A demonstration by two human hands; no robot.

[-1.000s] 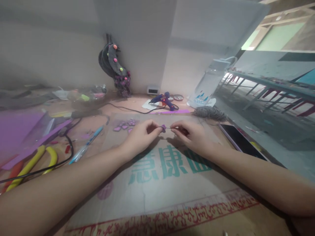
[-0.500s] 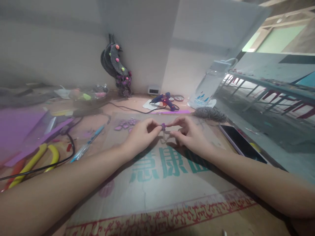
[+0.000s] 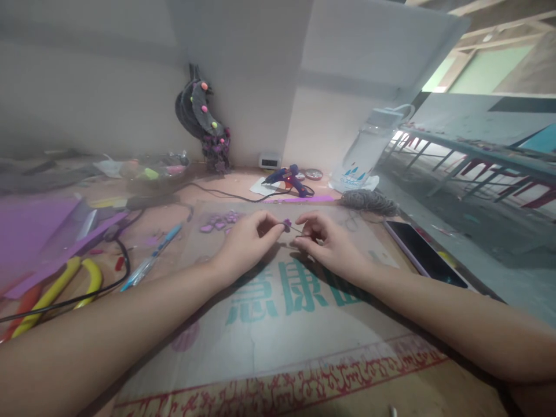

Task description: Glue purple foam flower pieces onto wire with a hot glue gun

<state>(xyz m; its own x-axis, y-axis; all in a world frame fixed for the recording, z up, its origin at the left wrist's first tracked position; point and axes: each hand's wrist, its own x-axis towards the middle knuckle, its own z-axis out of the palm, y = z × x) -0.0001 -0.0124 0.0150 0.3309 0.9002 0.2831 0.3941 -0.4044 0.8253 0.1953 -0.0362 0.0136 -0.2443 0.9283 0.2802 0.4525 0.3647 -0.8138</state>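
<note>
My left hand [image 3: 249, 234] is closed in a pinch, with a small purple flower-shaped piece [image 3: 287, 225] at its fingertips. A thin strand of yarn [image 3: 297, 230] runs from that piece to my right hand [image 3: 328, 238], whose thumb and fingers are closed on it. Both hands are over a printed sheet [image 3: 256, 347] with green characters and a red border. Several purple cut-out pieces [image 3: 219, 221] lie on the sheet, just beyond my left hand.
A blue glue gun [image 3: 284, 178] stands behind the hands. To the right are grey yarn [image 3: 369, 201], a water bottle [image 3: 367, 150] and a phone [image 3: 425, 253]. At left are a pen [image 3: 152, 258], yellow-handled scissors [image 3: 47, 295] and purple sheets [image 3: 35, 237]. A decorated grey crescent [image 3: 202, 116] leans against the wall.
My right hand's fingers have closed on the strand, which now stretches straighter from the purple piece; a looser loop hung there before. The view has shifted slightly.
</note>
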